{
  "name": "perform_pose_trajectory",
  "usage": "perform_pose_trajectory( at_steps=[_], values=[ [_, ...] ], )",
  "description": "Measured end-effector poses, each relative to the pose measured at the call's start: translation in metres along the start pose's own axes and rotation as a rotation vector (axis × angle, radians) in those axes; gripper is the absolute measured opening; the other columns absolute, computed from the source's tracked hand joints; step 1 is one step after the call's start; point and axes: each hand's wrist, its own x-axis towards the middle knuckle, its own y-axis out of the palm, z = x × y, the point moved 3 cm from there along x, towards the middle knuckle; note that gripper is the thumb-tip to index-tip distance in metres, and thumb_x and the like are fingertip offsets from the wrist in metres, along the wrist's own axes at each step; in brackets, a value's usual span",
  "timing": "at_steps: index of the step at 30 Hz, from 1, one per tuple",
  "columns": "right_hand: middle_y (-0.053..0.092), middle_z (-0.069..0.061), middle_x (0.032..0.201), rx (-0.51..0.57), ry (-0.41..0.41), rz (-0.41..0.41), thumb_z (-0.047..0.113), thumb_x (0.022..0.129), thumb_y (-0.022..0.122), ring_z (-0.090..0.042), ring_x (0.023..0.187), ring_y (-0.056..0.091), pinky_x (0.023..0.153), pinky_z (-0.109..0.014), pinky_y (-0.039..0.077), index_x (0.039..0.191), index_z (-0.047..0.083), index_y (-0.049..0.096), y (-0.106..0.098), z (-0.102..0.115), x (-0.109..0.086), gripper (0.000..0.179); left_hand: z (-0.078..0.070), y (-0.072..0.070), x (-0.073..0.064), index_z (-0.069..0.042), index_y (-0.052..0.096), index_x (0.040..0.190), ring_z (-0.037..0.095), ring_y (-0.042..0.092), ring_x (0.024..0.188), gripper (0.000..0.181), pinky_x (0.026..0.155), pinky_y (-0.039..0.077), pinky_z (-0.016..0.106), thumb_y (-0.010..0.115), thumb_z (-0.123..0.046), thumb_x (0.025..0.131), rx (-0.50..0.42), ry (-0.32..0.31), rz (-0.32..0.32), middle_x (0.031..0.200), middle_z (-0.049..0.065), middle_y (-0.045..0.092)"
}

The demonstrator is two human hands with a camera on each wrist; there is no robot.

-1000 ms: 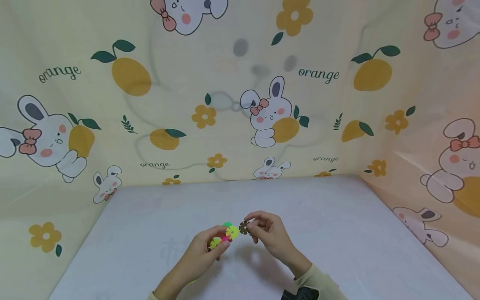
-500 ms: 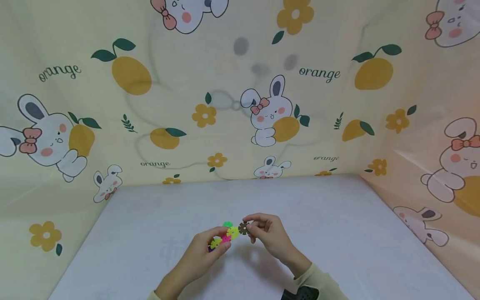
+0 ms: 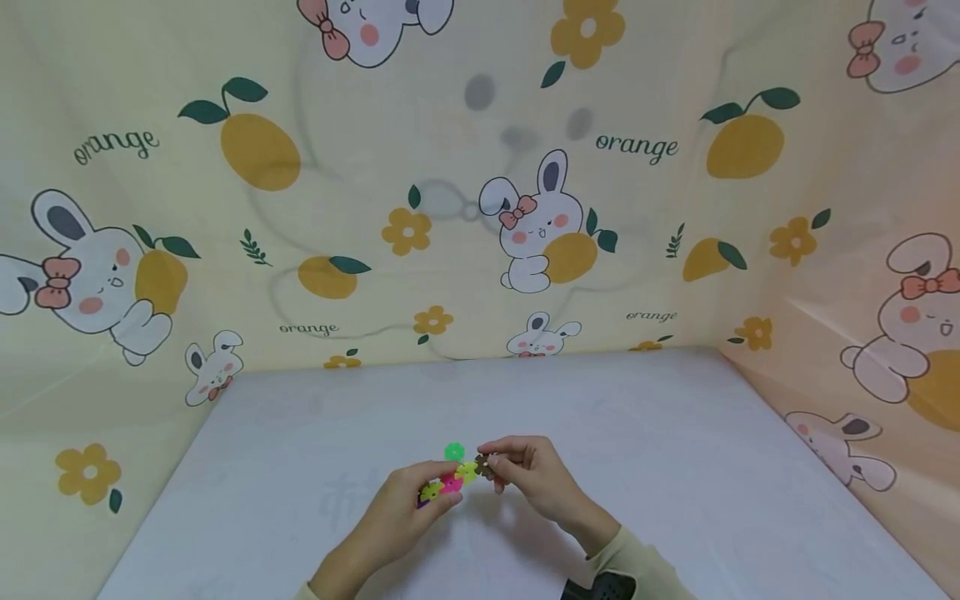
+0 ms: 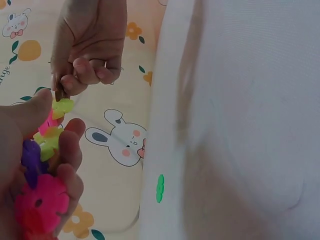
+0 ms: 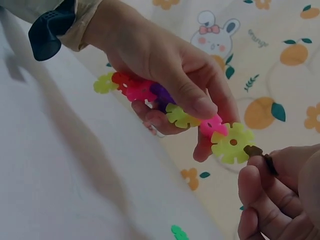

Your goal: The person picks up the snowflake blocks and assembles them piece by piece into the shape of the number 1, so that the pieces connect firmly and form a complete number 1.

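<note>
My left hand (image 3: 401,510) grips a chain of interlocked plastic snowflake discs (image 5: 141,91). Yellow, red, pink and purple ones show in the right wrist view, ending in a yellow disc (image 5: 232,152) that sticks out past the fingertips. Between thumb and fingers, my right hand (image 3: 538,483) pinches a brown snowflake disc (image 5: 253,150). The brown disc's edge meets the rim of that yellow end disc, the two at an angle to each other. Part of the brown disc is hidden by the right fingers, and the left palm covers some of the chain.
A loose green snowflake disc (image 3: 453,451) lies on the white tabletop (image 3: 645,433), just beyond the hands. Behind and at both sides hangs a cream cloth (image 3: 360,167) printed with rabbits and oranges. A black strap device (image 3: 600,586) sits at the right wrist.
My right hand has moved left and slightly down, bringing the brown disc from a small gap to the yellow end disc. The chain has tilted a little, and more of the green disc shows.
</note>
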Motion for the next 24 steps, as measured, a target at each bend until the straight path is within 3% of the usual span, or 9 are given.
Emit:
perform_pose_trajectory(
  at_steps=[2,5,8,12,17,24],
  values=[
    [0.069,-0.035,0.102,0.014,0.003,0.006,0.008,0.103,0.057,-0.001,0.069,0.063,0.070,-0.018,0.056,0.122,-0.013,0.064,0.0003,-0.0013,-0.0001,0.030,0.0001,0.0001,-0.0003,-0.008,0.070,0.124,0.017,0.070,0.102,0.038,0.090,0.058,0.035,0.067,-0.035,0.097,0.007,0.009,-0.003,0.115,0.006,0.075],
    [0.068,-0.039,0.104,0.029,0.006,0.010,0.008,0.103,0.057,-0.001,0.069,0.063,0.070,-0.017,0.056,0.123,-0.015,0.063,0.0004,-0.0028,0.0000,0.031,0.0002,0.0000,-0.0004,-0.008,0.070,0.124,0.018,0.070,0.103,0.039,0.089,0.058,0.034,0.067,-0.036,0.097,0.006,0.011,-0.008,0.116,0.007,0.075],
    [0.071,-0.032,0.104,0.038,0.007,0.010,0.007,0.102,0.058,0.000,0.068,0.064,0.069,-0.017,0.056,0.123,-0.016,0.062,0.0003,-0.0036,0.0001,0.031,0.0007,0.0000,-0.0003,-0.008,0.071,0.124,0.014,0.069,0.098,0.038,0.085,0.058,0.030,0.066,-0.036,0.097,-0.005,0.010,-0.006,0.114,0.006,0.075],
    [0.077,-0.009,0.097,0.060,0.008,0.021,0.008,0.102,0.059,0.000,0.070,0.064,0.069,-0.016,0.056,0.123,-0.017,0.061,0.0006,-0.0049,0.0003,0.033,0.0007,0.0003,-0.0001,-0.007,0.071,0.124,0.007,0.065,0.093,0.038,0.081,0.057,0.027,0.065,-0.035,0.098,-0.003,0.019,-0.005,0.110,0.005,0.076],
    [0.076,-0.008,0.095,0.069,0.045,0.020,0.010,0.102,0.059,-0.001,0.072,0.066,0.071,-0.017,0.057,0.124,-0.015,0.062,0.0027,-0.0082,0.0000,0.033,0.0006,0.0008,0.0000,-0.006,0.071,0.123,0.003,0.061,0.086,0.038,0.078,0.055,0.025,0.066,-0.034,0.097,0.004,0.026,-0.002,0.102,0.003,0.076],
    [0.074,0.002,0.093,0.067,0.087,0.027,0.014,0.104,0.056,-0.001,0.075,0.067,0.075,-0.019,0.058,0.129,-0.015,0.059,0.0057,-0.0081,0.0004,0.038,0.0027,0.0008,0.0005,-0.009,0.070,0.124,0.002,0.062,0.089,0.038,0.082,0.056,0.026,0.065,-0.037,0.098,-0.008,-0.023,0.038,0.108,0.002,0.075]
  ],
)
